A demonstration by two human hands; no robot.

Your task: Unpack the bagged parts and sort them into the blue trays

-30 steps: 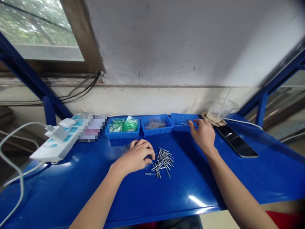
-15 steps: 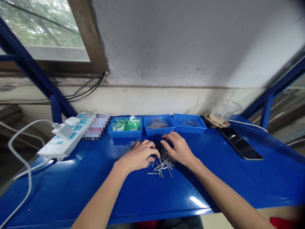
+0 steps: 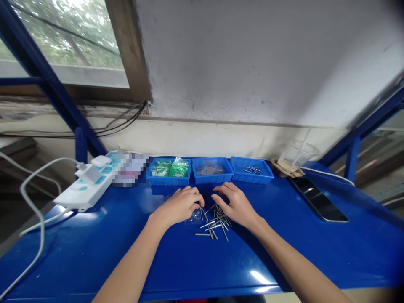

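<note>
A loose pile of silver blind rivets (image 3: 217, 222) lies on the blue table between my hands. My left hand (image 3: 181, 205) is at the pile's left side, fingers curled, with what looks like a single rivet (image 3: 201, 213) at the thumb and index tips. Beneath that hand is a clear plastic bag (image 3: 193, 217), mostly covered, with small contents that I cannot make out. On the pile's right edge rests my right hand (image 3: 235, 205), its thumb and fingers apart and nothing visible between them.
Along the wall stand blue bins: one with green-and-clear packets (image 3: 170, 180), one with a clear bag (image 3: 213, 179), one with a few rivets (image 3: 252, 178). A white power strip (image 3: 85, 191) is left; a phone (image 3: 318, 200) and plastic cup (image 3: 298, 153) are right.
My left hand has drawn slightly left, away from the pile's middle. My right hand's fingers hover much as before, and the view has shifted a little.
</note>
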